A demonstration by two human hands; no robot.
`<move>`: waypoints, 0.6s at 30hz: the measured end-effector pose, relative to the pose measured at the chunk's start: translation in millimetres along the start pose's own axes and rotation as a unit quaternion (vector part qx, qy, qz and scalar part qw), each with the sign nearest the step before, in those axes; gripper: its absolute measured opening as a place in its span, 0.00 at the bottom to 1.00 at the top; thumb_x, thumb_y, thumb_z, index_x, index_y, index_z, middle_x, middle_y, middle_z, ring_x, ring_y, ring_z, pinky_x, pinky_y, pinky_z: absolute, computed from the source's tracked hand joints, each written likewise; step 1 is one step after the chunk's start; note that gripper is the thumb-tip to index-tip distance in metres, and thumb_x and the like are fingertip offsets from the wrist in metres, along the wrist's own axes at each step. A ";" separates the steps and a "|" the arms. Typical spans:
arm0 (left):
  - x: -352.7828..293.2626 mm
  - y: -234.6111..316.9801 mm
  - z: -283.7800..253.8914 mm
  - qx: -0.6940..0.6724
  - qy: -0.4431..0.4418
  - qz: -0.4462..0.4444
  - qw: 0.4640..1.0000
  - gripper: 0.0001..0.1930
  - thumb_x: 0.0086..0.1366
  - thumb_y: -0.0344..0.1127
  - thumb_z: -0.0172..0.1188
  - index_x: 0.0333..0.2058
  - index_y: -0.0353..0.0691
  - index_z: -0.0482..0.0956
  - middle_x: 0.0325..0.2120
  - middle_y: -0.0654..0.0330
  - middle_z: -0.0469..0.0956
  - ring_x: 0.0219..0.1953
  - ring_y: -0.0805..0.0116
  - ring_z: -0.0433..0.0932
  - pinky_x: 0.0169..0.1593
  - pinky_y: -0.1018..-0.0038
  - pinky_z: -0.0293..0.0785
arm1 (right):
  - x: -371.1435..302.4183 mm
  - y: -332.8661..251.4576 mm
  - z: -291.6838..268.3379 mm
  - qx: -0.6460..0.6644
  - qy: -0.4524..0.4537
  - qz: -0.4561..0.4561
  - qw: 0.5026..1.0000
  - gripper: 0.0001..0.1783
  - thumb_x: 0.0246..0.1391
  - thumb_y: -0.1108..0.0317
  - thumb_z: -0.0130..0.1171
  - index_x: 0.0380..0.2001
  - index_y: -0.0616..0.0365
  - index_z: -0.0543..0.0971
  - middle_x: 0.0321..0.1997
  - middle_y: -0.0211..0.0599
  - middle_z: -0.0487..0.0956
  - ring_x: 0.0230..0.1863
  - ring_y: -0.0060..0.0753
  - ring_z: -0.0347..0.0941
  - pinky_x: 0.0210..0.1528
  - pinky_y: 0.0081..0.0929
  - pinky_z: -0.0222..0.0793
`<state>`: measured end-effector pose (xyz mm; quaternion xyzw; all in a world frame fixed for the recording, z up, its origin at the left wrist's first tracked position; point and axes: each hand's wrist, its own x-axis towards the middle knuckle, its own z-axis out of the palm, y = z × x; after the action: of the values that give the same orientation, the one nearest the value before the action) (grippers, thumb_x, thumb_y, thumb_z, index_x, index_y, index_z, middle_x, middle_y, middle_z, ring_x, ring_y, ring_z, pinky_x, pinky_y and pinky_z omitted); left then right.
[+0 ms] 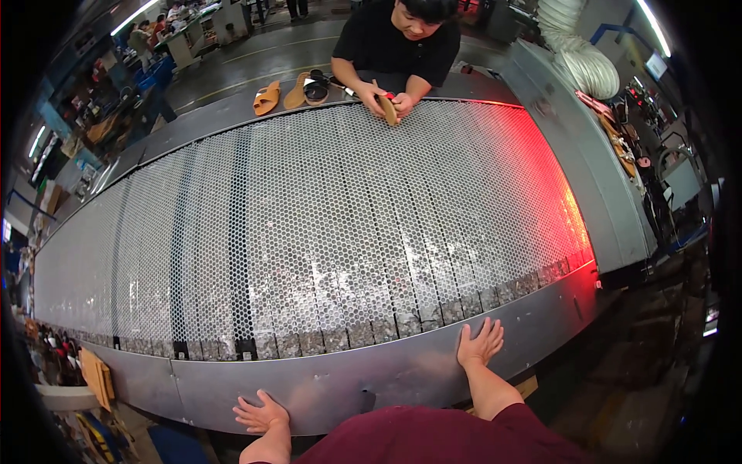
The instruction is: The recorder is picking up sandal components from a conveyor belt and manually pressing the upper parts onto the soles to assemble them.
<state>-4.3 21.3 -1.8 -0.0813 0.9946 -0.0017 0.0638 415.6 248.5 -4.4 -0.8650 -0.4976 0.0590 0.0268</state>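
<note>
My left hand (pixel 263 411) and right hand (pixel 481 344) rest spread on the conveyor's near metal edge (pixel 348 396), palms hidden. Beyond its far edge, a co-worker (pixel 398 42) grips a partly covered tan piece (pixel 388 113).

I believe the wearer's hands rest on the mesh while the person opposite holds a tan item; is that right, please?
Not the mesh: in the head view, the left hand and right hand rest on the metal border; the person opposite holds a tan item.

Smooth, dully shining metal ledge (pixel 417 367), glossy honeycomb-textured belt (pixel 317 224), matt maroon cloth shirt (pixel 417 437), ribbed, wrinkled white duct (pixel 589 71)
</note>
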 end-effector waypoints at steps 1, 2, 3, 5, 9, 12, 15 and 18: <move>0.0 0.5 0.3 0.009 -0.003 -0.003 1.000 0.35 0.61 0.61 0.52 0.64 0.58 0.57 0.69 0.62 0.47 0.71 0.54 0.41 0.67 0.43 0.40 | 0.4 0.2 -0.4 0.001 -0.004 0.000 1.000 0.40 0.55 0.43 0.52 0.65 0.50 0.57 0.73 0.42 0.47 0.74 0.46 0.37 0.71 0.50 0.30; 0.1 0.0 0.5 0.018 -0.005 -0.007 1.000 0.35 0.62 0.62 0.51 0.64 0.58 0.57 0.69 0.62 0.47 0.71 0.54 0.41 0.67 0.43 0.40 | 0.3 -0.6 -0.6 0.002 -0.004 0.003 1.000 0.40 0.55 0.43 0.52 0.65 0.50 0.57 0.73 0.42 0.47 0.74 0.46 0.37 0.71 0.50 0.30; 0.5 -0.3 0.7 0.018 -0.005 -0.005 1.000 0.35 0.62 0.62 0.51 0.64 0.58 0.57 0.69 0.62 0.47 0.71 0.54 0.41 0.67 0.43 0.40 | 0.2 -1.5 -0.9 0.003 -0.007 0.002 1.000 0.40 0.55 0.43 0.52 0.65 0.50 0.57 0.73 0.42 0.47 0.74 0.46 0.36 0.72 0.50 0.29; 0.8 -0.1 1.4 0.030 -0.004 -0.013 0.999 0.35 0.62 0.63 0.49 0.65 0.59 0.56 0.69 0.63 0.47 0.71 0.54 0.41 0.67 0.44 0.41 | 0.2 -0.4 0.0 0.005 -0.009 0.004 1.000 0.40 0.55 0.43 0.52 0.65 0.50 0.57 0.73 0.42 0.47 0.74 0.47 0.36 0.72 0.50 0.29; -0.6 -0.2 0.4 0.037 -0.007 -0.010 0.999 0.35 0.62 0.64 0.49 0.65 0.59 0.56 0.69 0.63 0.46 0.71 0.55 0.41 0.67 0.44 0.41 | -0.2 2.5 1.4 0.006 -0.004 0.000 1.000 0.40 0.55 0.43 0.52 0.65 0.50 0.57 0.73 0.43 0.47 0.74 0.47 0.36 0.72 0.49 0.28; 2.0 -4.0 5.2 0.038 -0.001 -0.010 0.999 0.35 0.62 0.64 0.49 0.65 0.59 0.56 0.69 0.62 0.47 0.71 0.54 0.41 0.67 0.44 0.42 | -1.5 0.9 -1.3 0.010 -0.007 -0.001 1.000 0.41 0.54 0.43 0.53 0.65 0.51 0.57 0.73 0.43 0.47 0.74 0.47 0.36 0.72 0.49 0.28; 3.1 -6.1 8.7 0.037 0.009 -0.008 0.999 0.35 0.63 0.63 0.48 0.65 0.59 0.56 0.69 0.62 0.46 0.71 0.54 0.42 0.66 0.43 0.42 | -1.6 -1.3 -3.8 0.011 -0.012 -0.001 1.000 0.41 0.54 0.43 0.53 0.65 0.51 0.57 0.73 0.43 0.47 0.74 0.47 0.36 0.72 0.49 0.28; 1.9 -3.7 7.8 0.037 0.010 -0.002 0.999 0.35 0.63 0.64 0.48 0.65 0.59 0.56 0.69 0.62 0.46 0.71 0.53 0.42 0.66 0.43 0.42 | 0.2 -1.7 -5.5 0.011 -0.013 0.003 1.000 0.41 0.54 0.43 0.53 0.65 0.52 0.57 0.73 0.43 0.46 0.74 0.47 0.36 0.72 0.49 0.29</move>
<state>-4.6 17.4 -9.7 -0.0807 0.9943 -0.0393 0.0570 415.0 249.6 1.3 -0.8652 -0.4947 0.0761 0.0294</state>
